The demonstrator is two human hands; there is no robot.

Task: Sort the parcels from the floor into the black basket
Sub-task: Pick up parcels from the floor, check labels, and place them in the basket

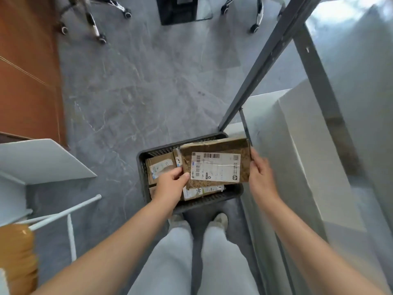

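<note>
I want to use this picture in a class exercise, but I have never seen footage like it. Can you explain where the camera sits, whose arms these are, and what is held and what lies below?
There is no machine here. One wide-angle camera is worn on a person's head and looks down, so the arms, legs and shoes are the wearer's own. The left hand and right hand grip opposite ends of a cardboard parcel with a white shipping label, held level over a black basket. The basket stands on the grey floor just ahead of the shoes and already holds other parcels. Office chair wheels show at the top.
</note>
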